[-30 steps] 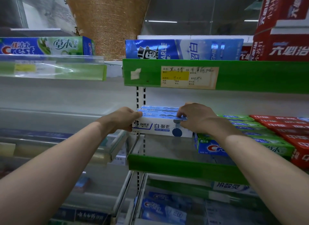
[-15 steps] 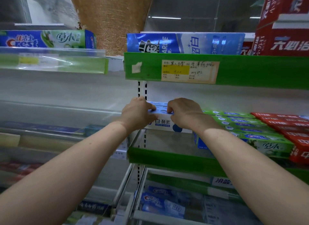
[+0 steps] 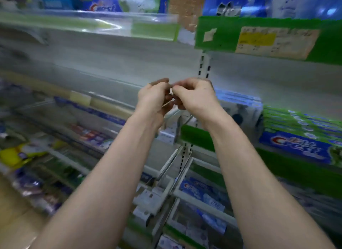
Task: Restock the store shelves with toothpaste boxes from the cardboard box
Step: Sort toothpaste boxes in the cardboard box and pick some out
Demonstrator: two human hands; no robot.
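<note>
Now: my hands clear of the stock, blurry.
Left hand [image 3: 153,98] and right hand [image 3: 196,96] curled, fingertips meeting, nothing visible in either; toothpaste boxes [image 3: 240,104] sit on the green shelf [image 3: 196,137] just right of them.

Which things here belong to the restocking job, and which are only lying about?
Job: blue-and-white toothpaste boxes on the green-edged shelf; left hand; right hand.
Lying about: green Crest boxes; price label; yellow packet.

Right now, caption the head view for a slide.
Left hand and right hand, fingers curled, meet near blue toothpaste boxes beside green Crest boxes.
</note>
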